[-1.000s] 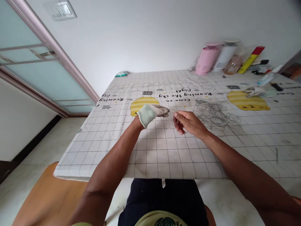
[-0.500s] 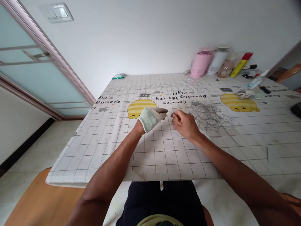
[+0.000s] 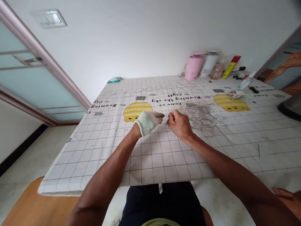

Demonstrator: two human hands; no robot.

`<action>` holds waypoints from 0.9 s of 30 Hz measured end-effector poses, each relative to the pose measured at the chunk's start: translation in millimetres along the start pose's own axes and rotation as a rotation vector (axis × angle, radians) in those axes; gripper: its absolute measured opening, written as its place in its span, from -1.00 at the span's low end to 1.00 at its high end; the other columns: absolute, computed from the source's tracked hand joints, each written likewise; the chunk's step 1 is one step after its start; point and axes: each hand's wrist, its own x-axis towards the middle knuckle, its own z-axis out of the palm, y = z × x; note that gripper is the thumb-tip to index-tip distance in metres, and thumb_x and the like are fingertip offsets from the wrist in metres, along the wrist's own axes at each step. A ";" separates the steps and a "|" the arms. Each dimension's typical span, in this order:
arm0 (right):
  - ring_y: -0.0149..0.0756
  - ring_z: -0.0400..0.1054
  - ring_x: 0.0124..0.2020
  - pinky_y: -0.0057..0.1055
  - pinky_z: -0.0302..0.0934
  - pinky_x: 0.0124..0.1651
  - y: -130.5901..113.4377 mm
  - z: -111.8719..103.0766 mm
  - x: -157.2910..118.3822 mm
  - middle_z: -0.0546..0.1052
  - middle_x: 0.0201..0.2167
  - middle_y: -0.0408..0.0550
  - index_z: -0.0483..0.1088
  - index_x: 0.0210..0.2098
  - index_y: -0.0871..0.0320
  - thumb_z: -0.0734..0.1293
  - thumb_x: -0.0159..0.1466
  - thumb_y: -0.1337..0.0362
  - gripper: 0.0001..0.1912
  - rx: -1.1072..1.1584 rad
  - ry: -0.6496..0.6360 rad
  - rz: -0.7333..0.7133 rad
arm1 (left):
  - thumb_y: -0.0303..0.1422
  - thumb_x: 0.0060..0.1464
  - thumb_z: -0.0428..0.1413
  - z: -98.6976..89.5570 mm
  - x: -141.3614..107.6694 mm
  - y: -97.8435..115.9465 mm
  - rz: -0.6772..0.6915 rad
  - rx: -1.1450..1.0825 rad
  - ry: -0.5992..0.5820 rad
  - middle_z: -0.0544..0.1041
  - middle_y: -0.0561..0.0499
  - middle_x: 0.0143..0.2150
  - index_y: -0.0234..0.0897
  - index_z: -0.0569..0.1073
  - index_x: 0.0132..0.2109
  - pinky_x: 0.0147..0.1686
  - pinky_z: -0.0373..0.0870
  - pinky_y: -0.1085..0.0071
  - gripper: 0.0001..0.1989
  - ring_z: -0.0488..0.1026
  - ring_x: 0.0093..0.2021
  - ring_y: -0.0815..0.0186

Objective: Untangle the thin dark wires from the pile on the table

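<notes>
My left hand [image 3: 150,121], in a white knitted work glove, is closed in a pinch over the middle of the table. Facing it across a small gap is my bare right hand [image 3: 180,123], its fingers curled and pressed together. What either hand holds is too thin or too hidden to make out. A loose tangle of thin grey wire [image 3: 204,116] lies just right of my right hand, with some strands stretching toward the table's front right. More wavy thin strands [image 3: 131,88] lie along the far side of the tablecloth.
The table wears a white checked tablecloth [image 3: 98,163]. At the back right stand a pink cylinder [image 3: 194,67], a white cylinder [image 3: 208,64], bottles and a yellow-red box [image 3: 231,67]. A crumpled glove [image 3: 240,94] lies nearer. A dark-rimmed container [image 3: 291,105] sits at the right edge.
The camera view has turned slightly right, so the scene sits further left and more of the dark-rimmed container shows. My right fingers have curled in a little tighter; both hands stay close together.
</notes>
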 end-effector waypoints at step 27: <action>-0.34 0.45 -0.65 -0.44 0.26 -0.58 -0.2 -19.2 5.4 0.54 -0.58 -0.17 0.29 -0.27 0.05 0.22 0.50 -0.01 -0.68 0.230 0.106 0.125 | -0.25 0.27 0.17 6.4 9.1 7.1 0.222 0.409 0.311 0.62 -0.11 0.07 -0.15 0.56 0.16 0.16 0.32 0.18 -0.66 0.44 0.15 0.04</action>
